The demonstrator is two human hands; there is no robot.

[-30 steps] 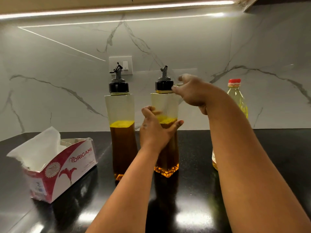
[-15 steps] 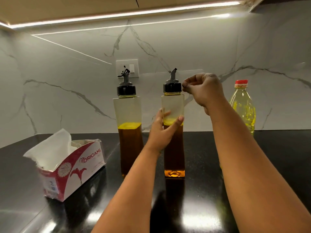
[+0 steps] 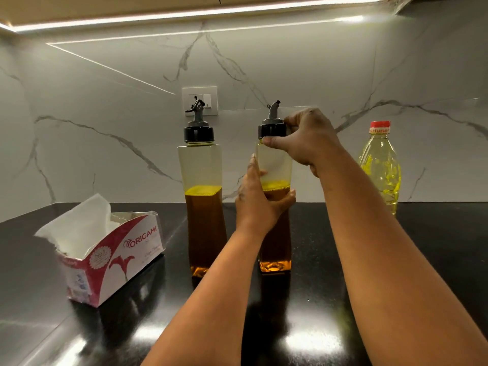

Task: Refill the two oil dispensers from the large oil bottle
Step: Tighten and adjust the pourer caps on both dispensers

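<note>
Two tall clear oil dispensers with black caps and grey spouts stand on the black counter, each a little over half full of amber oil. The left dispenser (image 3: 202, 196) stands untouched. My left hand (image 3: 260, 204) grips the body of the right dispenser (image 3: 276, 165) around its middle. My right hand (image 3: 307, 137) grips that dispenser's black cap (image 3: 272, 130), thumb in front and fingers behind. The large oil bottle (image 3: 380, 165), yellow with a red cap, stands at the right against the wall, partly hidden by my right forearm.
An open red and white tissue box (image 3: 105, 252) with a tissue sticking up sits at the left on the glossy black counter (image 3: 435, 247). A wall socket (image 3: 200, 97) sits on the marble backsplash behind the left dispenser.
My right hand, held just right of the cap half a second ago, has come back onto the right dispenser's cap and now grips it. My left hand keeps holding the dispenser's body.
</note>
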